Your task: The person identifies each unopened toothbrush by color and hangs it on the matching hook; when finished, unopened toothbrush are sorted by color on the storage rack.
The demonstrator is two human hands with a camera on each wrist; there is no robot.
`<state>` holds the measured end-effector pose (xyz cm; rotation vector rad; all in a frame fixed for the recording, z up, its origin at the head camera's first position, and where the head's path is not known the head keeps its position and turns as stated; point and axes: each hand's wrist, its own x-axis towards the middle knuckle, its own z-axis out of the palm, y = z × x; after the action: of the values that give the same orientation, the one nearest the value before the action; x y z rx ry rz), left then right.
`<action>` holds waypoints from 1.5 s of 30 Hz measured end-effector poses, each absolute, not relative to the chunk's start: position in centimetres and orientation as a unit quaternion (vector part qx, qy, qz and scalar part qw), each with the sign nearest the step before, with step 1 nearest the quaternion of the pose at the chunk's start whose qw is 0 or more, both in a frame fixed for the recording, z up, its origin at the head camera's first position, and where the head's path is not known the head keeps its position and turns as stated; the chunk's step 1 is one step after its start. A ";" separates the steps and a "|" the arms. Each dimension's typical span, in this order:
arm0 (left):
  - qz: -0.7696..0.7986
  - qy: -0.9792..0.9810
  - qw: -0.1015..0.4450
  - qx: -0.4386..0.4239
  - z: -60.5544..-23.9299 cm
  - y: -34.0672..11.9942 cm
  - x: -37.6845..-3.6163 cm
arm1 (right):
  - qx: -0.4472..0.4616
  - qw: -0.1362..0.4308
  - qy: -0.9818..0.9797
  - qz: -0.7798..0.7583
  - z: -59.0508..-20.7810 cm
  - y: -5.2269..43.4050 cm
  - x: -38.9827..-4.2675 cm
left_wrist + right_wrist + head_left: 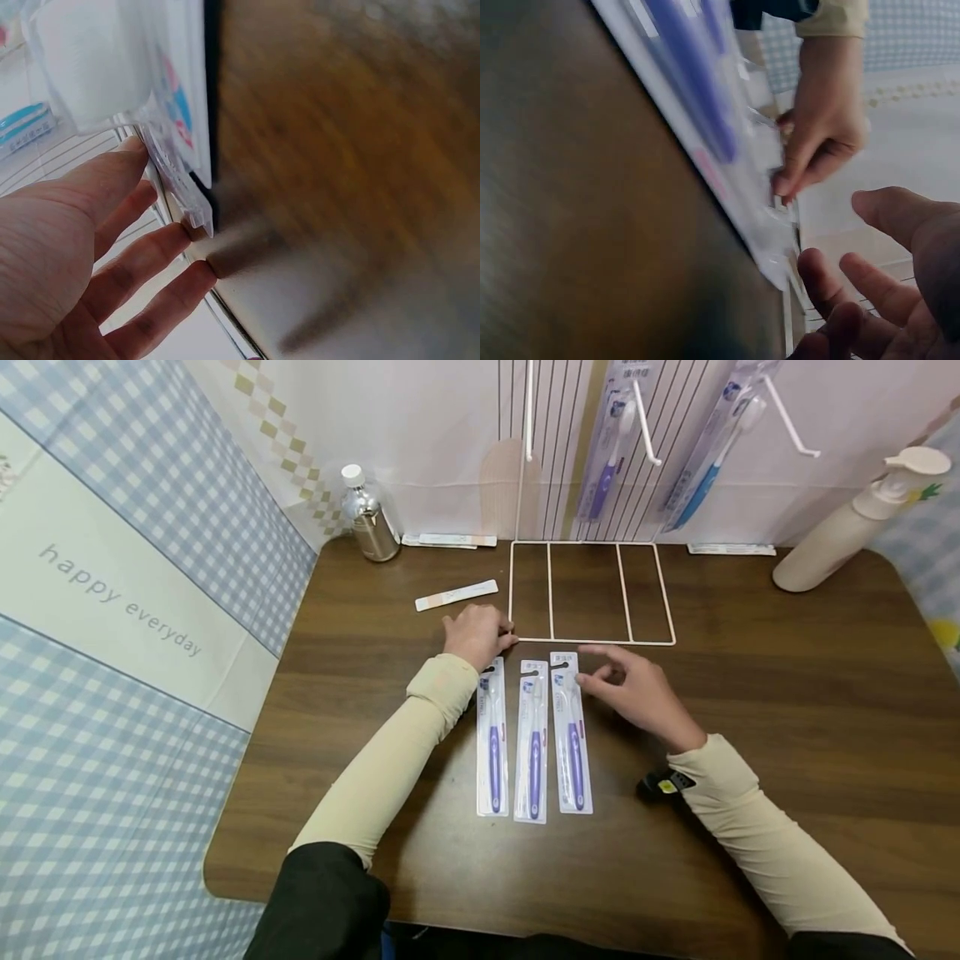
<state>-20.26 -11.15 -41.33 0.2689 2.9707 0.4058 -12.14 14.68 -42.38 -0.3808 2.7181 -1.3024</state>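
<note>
Three packaged toothbrushes with purple handles lie in a row on the table: a left one [493, 752], a middle one [533, 752] and a right one [573, 743]. My left hand [477, 635] has its fingertips at the near-left corner of the white wire rack [592, 642], just above the left package. In the left wrist view, its fingers [150, 266] reach down by the wire and the package's top end. Beside the right package's top, my right hand [637, 693] hovers with fingers apart. Nothing is held in it in the right wrist view.
Two packaged toothbrushes, one purple [606, 468] and one blue [705, 477], hang on the rack's hooks. A silver bottle [372, 522] stands back left, a white pump bottle [840, 531] back right. A paper strip [456, 596] lies left of the rack.
</note>
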 end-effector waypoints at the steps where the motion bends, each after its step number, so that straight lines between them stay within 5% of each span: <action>1: 0.134 0.985 0.066 0.089 -41.3 -11.1 -20.2 | -0.125 0.061 0.896 -0.422 -42.7 14.6 -12.0; 11: 0.137 0.984 0.065 0.091 -40.9 -11.0 -20.2 | -0.131 0.108 0.905 -0.389 -43.3 14.2 -11.8; 25: 0.145 0.983 0.064 0.087 -40.8 -10.9 -20.2 | -0.122 0.074 0.912 -0.384 -43.6 14.1 -11.9; 32: 0.144 0.984 0.062 0.089 -40.8 -11.0 -20.3 | -0.130 -0.041 0.898 -0.419 -41.4 14.9 -11.9; 40: 0.141 0.984 0.065 0.089 -41.0 -11.1 -20.3 | -0.151 -0.288 0.850 -0.414 -33.8 15.0 -12.0; 45: 0.144 0.984 0.065 0.087 -41.3 -11.2 -20.2 | -0.136 -0.363 0.807 -0.444 -29.5 14.7 -12.2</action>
<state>-20.20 -11.23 -41.32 0.2617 2.9677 0.4354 -12.21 14.74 -29.46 -0.5679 3.3672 -1.8540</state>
